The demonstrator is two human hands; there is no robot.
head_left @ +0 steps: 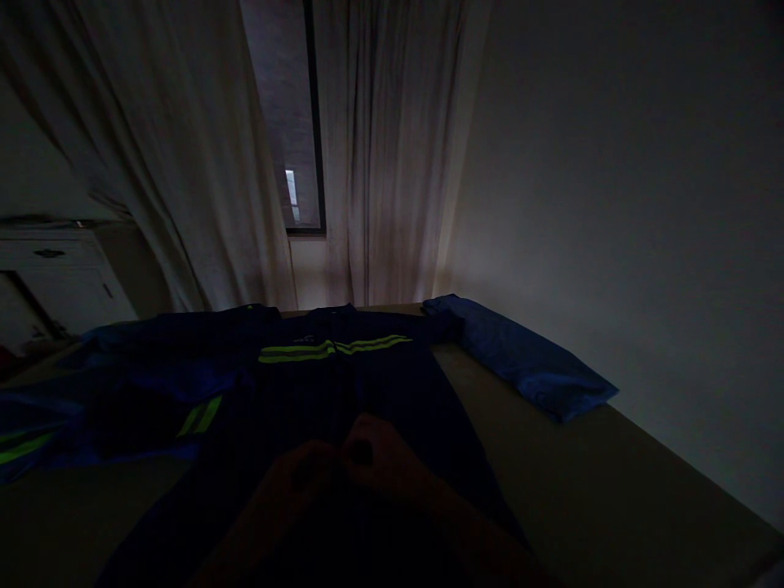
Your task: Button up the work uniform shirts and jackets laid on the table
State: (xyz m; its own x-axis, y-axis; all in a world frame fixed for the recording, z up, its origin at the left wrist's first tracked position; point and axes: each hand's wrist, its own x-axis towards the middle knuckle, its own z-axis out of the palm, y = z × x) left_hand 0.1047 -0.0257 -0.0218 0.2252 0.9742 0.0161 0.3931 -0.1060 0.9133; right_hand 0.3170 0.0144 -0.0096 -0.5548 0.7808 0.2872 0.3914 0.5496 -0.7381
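Observation:
A dark blue work garment point(398, 392) lies spread on its back with its collar at the far end. Two yellow-green bands with a grey middle point(297, 353) cross its chest. Both my hands meet low over its front opening. My left hand point(306, 469) is closed, fingers curled and tips pressed together at the centre line. Close beside it, my right hand point(373, 453) is closed in a similar pinch. The fingers seem to grip the garment's front edges, but darkness hides whether a button, snap or zip is between them.
Other blue clothing point(140, 384) with yellow-green bands lies heaped at left. A blue sleeve-like piece point(520, 351) stretches toward the wall point(643, 245) at right. Beyond the pale surface point(588, 474) hang curtains point(398, 163) by a window point(285, 98). A white cabinet point(61, 278) stands far left.

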